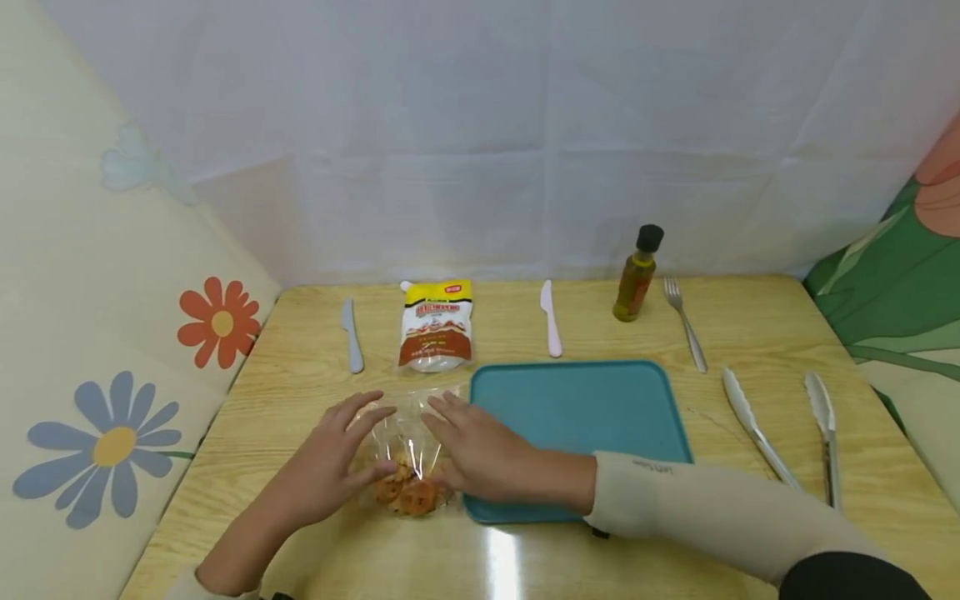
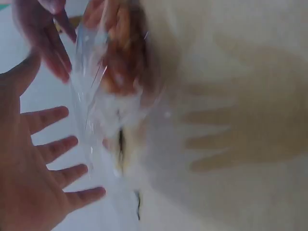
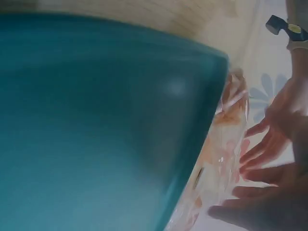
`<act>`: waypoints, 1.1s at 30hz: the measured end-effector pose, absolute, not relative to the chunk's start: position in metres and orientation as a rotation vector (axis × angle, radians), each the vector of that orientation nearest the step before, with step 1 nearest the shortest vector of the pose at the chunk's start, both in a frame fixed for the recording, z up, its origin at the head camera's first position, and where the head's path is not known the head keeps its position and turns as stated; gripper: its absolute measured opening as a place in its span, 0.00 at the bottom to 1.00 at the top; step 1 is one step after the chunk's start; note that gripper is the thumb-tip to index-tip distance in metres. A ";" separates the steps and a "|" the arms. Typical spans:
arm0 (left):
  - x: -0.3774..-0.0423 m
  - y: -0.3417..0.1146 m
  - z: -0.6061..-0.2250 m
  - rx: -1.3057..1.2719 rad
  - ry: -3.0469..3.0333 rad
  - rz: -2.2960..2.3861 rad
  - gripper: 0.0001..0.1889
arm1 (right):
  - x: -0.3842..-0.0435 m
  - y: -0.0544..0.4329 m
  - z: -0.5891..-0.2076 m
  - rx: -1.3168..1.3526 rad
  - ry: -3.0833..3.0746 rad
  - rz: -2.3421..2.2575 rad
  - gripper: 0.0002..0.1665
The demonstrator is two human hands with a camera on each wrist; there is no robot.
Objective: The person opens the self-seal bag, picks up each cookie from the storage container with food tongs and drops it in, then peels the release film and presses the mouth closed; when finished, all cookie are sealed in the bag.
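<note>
A clear plastic bag (image 1: 407, 429) lies on the table with several round brown baked pieces (image 1: 417, 497), which look like cookies, at its near end. My left hand (image 1: 330, 454) is at the bag's left side, and in the left wrist view its fingers (image 2: 50, 147) are spread and straight beside the plastic. From the other side, my right hand (image 1: 480, 450) reaches over the bag's right edge, its forearm crossing the tray. The right wrist view has its fingers (image 3: 252, 192) extended close to the plastic. Neither hand grips the bag.
A teal tray (image 1: 577, 408) adjoins the bag on the right. Behind stand a white, yellow and brown pouch (image 1: 437, 327) and an oil bottle (image 1: 636, 279). A grey knife (image 1: 352, 337), pink knife (image 1: 552, 321), fork (image 1: 686, 325) and metal tongs (image 1: 761, 433) lie around.
</note>
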State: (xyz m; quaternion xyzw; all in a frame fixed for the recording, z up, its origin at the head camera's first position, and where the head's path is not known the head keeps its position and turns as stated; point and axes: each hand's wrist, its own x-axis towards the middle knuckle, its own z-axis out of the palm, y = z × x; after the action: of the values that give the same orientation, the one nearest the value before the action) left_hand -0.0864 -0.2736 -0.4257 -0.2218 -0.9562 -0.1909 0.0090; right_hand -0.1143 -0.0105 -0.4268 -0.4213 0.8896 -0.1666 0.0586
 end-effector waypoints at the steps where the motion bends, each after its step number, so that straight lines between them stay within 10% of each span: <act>1: -0.084 -0.270 -0.428 -0.719 -3.006 -0.565 0.35 | -0.113 -0.013 -0.429 -1.272 2.691 -0.421 0.48; 33: -0.105 -0.275 -0.459 -0.735 -3.212 -0.435 0.41 | -0.142 -0.031 -0.445 -1.024 2.560 -0.063 0.56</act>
State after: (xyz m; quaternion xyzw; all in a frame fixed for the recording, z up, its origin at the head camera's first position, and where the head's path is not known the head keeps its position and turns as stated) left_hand -0.1053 -0.2751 -0.4587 -0.2203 -0.9624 -0.1303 -0.0911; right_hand -0.1417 -0.0310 -0.4449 -0.3644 0.9112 -0.0225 0.1908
